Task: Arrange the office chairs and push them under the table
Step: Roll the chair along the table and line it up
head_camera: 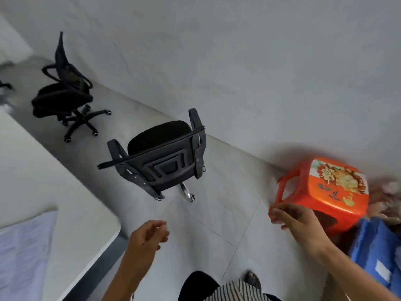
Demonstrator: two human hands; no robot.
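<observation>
A black office chair (160,157) stands in the middle of the floor, its backrest turned toward me. A second black office chair (65,90) stands farther off at the upper left, by the wall. The white table (65,213) fills the left side, its rounded corner near my left hand. My left hand (149,234) hangs in the air below the near chair, fingers loosely curled, holding nothing. My right hand (297,220) is out to the right, fingers spread, in front of the edge of an orange plastic stool (325,192). Neither hand touches a chair.
The orange stool with a flower print stands against the grey wall (238,61). A blue box (377,253) sits at the lower right. A pale cloth (21,246) lies on the table. The grey tiled floor (217,224) lies between me and the near chair.
</observation>
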